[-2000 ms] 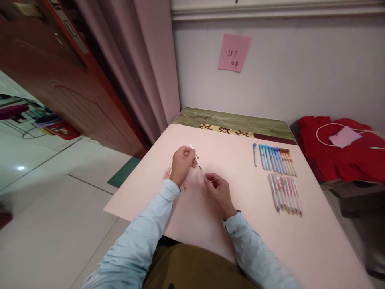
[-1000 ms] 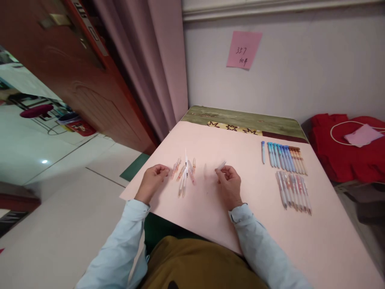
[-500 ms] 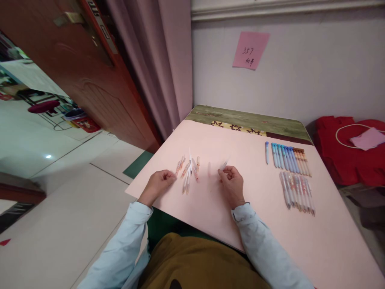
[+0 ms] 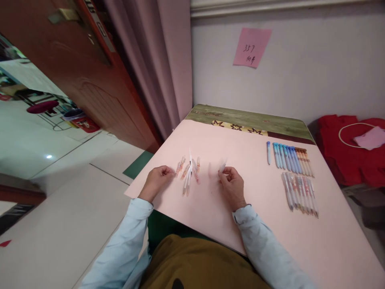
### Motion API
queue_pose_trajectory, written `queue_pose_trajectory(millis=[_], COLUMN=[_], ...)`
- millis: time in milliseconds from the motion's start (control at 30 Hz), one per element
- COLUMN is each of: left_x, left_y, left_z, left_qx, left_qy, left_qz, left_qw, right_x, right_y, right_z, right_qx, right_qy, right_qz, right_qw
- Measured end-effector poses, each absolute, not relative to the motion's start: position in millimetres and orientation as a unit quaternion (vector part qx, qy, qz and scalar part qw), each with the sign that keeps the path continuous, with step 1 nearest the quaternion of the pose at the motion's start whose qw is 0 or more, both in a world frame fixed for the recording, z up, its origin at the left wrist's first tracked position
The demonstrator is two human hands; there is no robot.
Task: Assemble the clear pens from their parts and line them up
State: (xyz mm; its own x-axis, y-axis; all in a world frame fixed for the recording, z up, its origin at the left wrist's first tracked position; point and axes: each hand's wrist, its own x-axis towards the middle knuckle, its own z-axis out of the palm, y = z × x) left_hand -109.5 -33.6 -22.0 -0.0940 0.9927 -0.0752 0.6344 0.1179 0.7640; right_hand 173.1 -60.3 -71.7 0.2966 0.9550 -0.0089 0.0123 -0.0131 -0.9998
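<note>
My left hand (image 4: pixel 158 181) rests on the pink sheet (image 4: pixel 240 224) with its fingers curled; I cannot see what they pinch. Just right of it lies a small heap of loose pen parts (image 4: pixel 188 170): clear barrels, orange bits and a thin white refill. My right hand (image 4: pixel 232 185) lies further right, fingers closed on a small clear pen piece (image 4: pixel 223 166) that sticks out from its fingertips. Another faint clear piece (image 4: pixel 209 170) lies between the heap and my right hand.
At the right of the sheet lie two tidy rows of whole pens, a blue and orange row (image 4: pixel 288 157) and a pale row (image 4: pixel 299 192). A wooden table edge (image 4: pixel 240 118) shows beyond. Red cloth with a white cord (image 4: pixel 351 148) sits at the right, a curtain and door at the left.
Two seconds ago both hands held a thin refill up between them. They have since parted; the refill now lies in the heap and my hands rest on the sheet.
</note>
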Motion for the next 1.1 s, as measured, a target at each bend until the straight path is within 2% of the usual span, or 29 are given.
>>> queue_pose_trajectory(millis=[333, 700, 933, 1100], left_x=[-81, -17, -9, -15], left_y=[-5, 30, 40, 39], left_z=[-21, -13, -12, -15], left_qx=[0.618, 0.665, 0.629, 0.602], left_qy=[0.685, 0.719, 0.746, 0.750], left_qz=[0.285, 0.074, 0.032, 0.072], left_qw=[0.258, 0.190, 0.218, 0.266], right_x=[173, 170, 173, 174], right_y=[-60, -58, -52, -53], right_z=[-69, -69, -65, -65], right_qx=[-0.604, -0.588, -0.559, -0.566], right_qy=[-0.427, -0.419, -0.399, -0.400], right_qz=[0.408, 0.431, 0.456, 0.448], right_qw=[0.535, 0.542, 0.566, 0.565])
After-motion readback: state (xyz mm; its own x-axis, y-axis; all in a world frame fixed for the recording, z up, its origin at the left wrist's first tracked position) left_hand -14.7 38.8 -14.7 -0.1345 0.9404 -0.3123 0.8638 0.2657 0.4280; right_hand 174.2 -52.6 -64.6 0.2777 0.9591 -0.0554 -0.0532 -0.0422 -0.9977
